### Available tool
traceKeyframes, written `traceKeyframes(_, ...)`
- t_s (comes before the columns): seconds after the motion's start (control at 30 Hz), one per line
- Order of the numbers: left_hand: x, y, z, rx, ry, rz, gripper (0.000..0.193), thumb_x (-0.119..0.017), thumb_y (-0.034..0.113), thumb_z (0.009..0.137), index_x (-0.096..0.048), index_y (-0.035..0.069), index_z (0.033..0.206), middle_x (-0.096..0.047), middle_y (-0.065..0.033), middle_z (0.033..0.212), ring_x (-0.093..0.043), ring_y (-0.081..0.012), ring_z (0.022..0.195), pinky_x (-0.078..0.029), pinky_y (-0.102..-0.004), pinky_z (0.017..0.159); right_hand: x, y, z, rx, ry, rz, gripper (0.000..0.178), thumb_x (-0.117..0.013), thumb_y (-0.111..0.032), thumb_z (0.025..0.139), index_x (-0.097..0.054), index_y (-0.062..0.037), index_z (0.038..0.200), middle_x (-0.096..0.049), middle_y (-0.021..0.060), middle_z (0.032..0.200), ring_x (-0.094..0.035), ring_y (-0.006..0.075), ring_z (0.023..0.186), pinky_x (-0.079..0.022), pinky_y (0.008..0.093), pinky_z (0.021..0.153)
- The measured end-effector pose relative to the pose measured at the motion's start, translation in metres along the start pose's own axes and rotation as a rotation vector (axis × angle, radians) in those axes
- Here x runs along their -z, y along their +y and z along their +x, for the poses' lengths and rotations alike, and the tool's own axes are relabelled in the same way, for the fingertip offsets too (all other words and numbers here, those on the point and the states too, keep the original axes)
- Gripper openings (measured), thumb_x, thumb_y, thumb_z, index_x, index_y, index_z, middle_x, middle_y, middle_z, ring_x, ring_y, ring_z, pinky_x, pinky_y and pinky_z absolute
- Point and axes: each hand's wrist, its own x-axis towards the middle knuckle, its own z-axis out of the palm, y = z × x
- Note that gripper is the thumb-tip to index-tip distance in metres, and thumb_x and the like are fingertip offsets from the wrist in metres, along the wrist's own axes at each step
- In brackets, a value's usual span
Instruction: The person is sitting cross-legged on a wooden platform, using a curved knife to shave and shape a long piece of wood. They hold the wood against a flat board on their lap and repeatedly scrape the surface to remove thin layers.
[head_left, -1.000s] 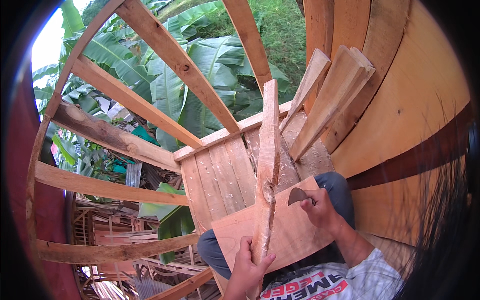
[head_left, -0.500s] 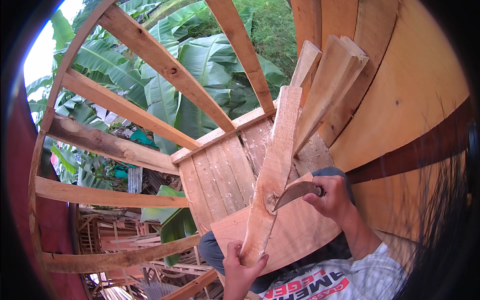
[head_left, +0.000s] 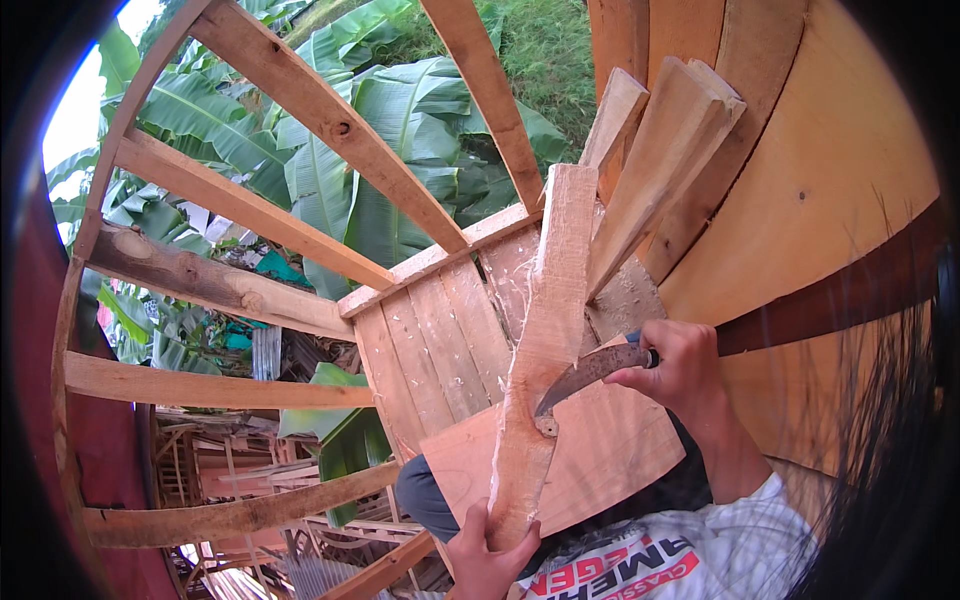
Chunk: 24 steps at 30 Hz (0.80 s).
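Note:
My left hand grips the near end of a long rough piece of wood, thumb on one side and fingers on the other. The wood slants up and away from me over a flat board lying across my lap. In my right hand is a knife with a curved, dark-stained blade, its handle wrapped by my fingers. The blade's tip touches the wood at its right edge, just above a knot. Pale splintered fibres line the wood's left edge.
Two or more cut timbers lean against the plank wall at the right. Wood shavings lie scattered on the plank floor. Wooden rails fan out at the left, with banana leaves beyond them.
My right hand and the knife have shifted up and away, so the blade tip now sits above the knot. The wood has turned slightly more upright in my left hand.

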Motion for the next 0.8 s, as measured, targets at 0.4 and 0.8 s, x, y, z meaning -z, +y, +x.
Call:
traceKeyframes(0.4,0.001,-0.062,-0.028,0.02,0.228,-0.039,0.045,-0.072,0.016,0.077,-0.052,-0.001,0.113,-0.062,-0.0109,0.083,-0.058,-0.0191,0.071,-0.047,-0.0333,0.063,-0.005,-0.028,-0.009,-0.039,-0.145,0.166,0.06,-0.067,-0.061,0.073,-0.054,-0.0047,0.058,-0.05,0.012,0.05,-0.056,0.0307,0.049,-0.043,0.0375,0.047)
traceKeyframes(0.8,0.007,-0.035,-0.022,0.082,0.045,-0.025,0.043,-0.073,0.018,0.076,-0.051,-0.002,0.107,-0.06,-0.015,0.071,-0.059,-0.0224,0.06,-0.046,-0.0348,0.055,-0.004,-0.04,-0.012,0.009,-0.197,0.082,0.061,-0.071,-0.064,0.065,-0.053,-0.0067,0.056,-0.051,0.008,0.05,-0.056,0.0274,0.048,-0.042,0.0366,0.046)
